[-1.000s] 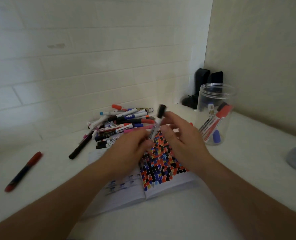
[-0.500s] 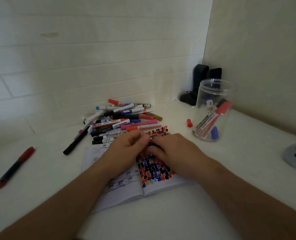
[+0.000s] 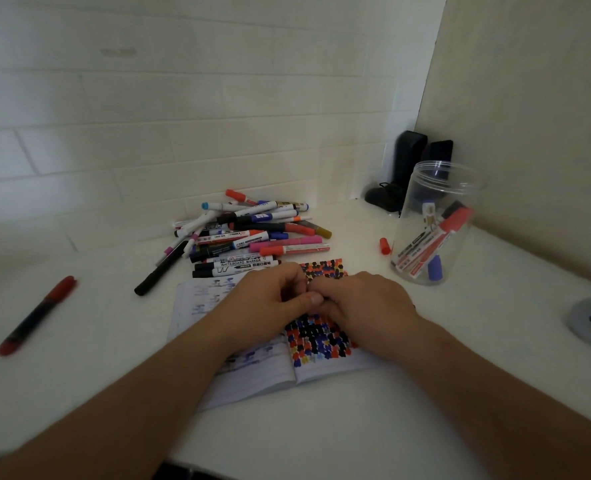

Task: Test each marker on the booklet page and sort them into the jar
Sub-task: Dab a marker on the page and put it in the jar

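The booklet (image 3: 252, 379) lay open on the white tabletop (image 3: 356, 427), and everything else is placed from it. Both hands rested on top of it, near the centre fold. The left hand (image 3: 269, 303) lay on the left page with its fingers curled under and its thumb stretched toward the right hand (image 3: 366, 306), which lay knuckles-up on the right page, fingers also curled. The two met at the fingertips, touching. Whether either one pinched a marker there could not be told, since whatever sat between the fingers was hidden.

The right page was covered in a dense grid of black, red, orange and blue test marks (image 3: 318, 337); the left page carried fainter bluish scribbles.

Just beyond the booklet's far edge sat the pile of markers (image 3: 249, 233), lying crosswise over one another, caps in red, pink, blue, black and gold. A black marker (image 3: 159, 271) lay at an angle off the pile's left side, beside the booklet's far left corner. Well to the booklet's left lay a lone red marker (image 3: 34, 317).

To the booklet's right and farther back stood the clear jar (image 3: 436, 223), upright and lidless, with several markers leaning inside it. A loose red cap (image 3: 385, 245) lay on the tabletop between the jar and the booklet's far right corner.
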Available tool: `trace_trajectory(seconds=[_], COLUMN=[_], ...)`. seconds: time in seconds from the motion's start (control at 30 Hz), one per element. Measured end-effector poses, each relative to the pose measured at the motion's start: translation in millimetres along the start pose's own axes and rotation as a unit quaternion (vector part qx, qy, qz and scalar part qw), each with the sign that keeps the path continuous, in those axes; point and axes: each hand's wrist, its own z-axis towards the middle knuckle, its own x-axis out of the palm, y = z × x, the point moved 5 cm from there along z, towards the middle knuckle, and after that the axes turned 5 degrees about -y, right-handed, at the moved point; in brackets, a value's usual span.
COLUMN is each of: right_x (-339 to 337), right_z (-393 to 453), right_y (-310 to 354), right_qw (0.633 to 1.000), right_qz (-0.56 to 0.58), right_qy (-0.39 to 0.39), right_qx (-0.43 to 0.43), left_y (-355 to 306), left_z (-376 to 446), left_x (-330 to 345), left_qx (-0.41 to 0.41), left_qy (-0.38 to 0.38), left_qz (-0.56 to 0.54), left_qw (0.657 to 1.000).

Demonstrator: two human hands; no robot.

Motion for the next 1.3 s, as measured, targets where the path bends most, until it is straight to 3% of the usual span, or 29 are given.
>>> trace_trajectory(seconds=[0.1, 0.2, 0.3, 0.37, 0.47, 0.5, 0.53, 0.67, 0.73, 0.8, 0.93, 1.03, 1.07, 1.3], right_x=[-2.2, -11.0, -24.4, -29.0, -27.7, -27.8, -27.7, -24.4, -22.2, -23.8, -28.6, -26.8, -23.8, -4.3], right_z=[0.6, -2.3, -8.1, -13.2, -16.8, -16.7, -15.6, -13.0, -13.3, -14.0, -14.7, -23.1, -26.6, -43.6], right_y=[-1.2, -14.9, -42.7, -68.4, -82.3, -82.4, -81.2, -65.4, -56.5, -49.2, -36.6, -28.3, -28.3, -36.3], right_qw=[0.998, 0.982, 0.939, 0.834, 0.604, 0.551, 0.520, 0.485, 0.498, 0.544, 0.685, 0.805, 0.830, 0.860], right_qz=[0.049, 0.121, 0.266, 0.475, 0.750, 0.796, 0.822, 0.854, 0.847, 0.819, 0.706, 0.574, 0.539, 0.476], right_qy=[0.024, 0.037, -0.052, -0.108, -0.091, -0.082, -0.077, -0.081, -0.044, 0.018, 0.094, 0.109, 0.100, 0.015], right_qx=[0.028, 0.137, 0.212, 0.259, 0.251, 0.239, 0.220, 0.171, 0.178, 0.181, 0.156, 0.107, 0.101, 0.183], left_y=[-2.2, -0.7, 1.9, -0.7, -7.6, -8.7, -9.3, -10.3, -10.2, -9.8, -8.3, -8.1, -8.1, -7.5], left_z=[-0.7, -1.2, -1.5, -1.6, -1.5, -1.3, -1.3, -0.1, 1.2, 2.1, 2.5, 3.8, 3.9, 3.9], left_x=[-0.5, -4.0, -5.7, -3.2, 1.0, 1.4, 1.6, 5.7, 7.3, 8.2, 8.0, 8.7, 9.2, 10.6], left_qx=[-0.008, -0.022, -0.025, -0.014, 0.011, 0.012, 0.013, 0.031, 0.040, 0.048, 0.062, 0.069, 0.074, 0.079], left_qy=[0.004, -0.026, -0.032, -0.010, 0.013, 0.017, 0.021, 0.047, 0.062, 0.077, 0.089, 0.090, 0.091, 0.084], left_qz=[-0.054, -0.058, -0.009, 0.032, 0.079, 0.086, 0.088, 0.082, 0.083, 0.078, 0.088, 0.089, 0.086, 0.073], left_qw=[0.999, 0.998, 0.999, 0.999, 0.997, 0.996, 0.996, 0.995, 0.994, 0.993, 0.990, 0.990, 0.989, 0.991])
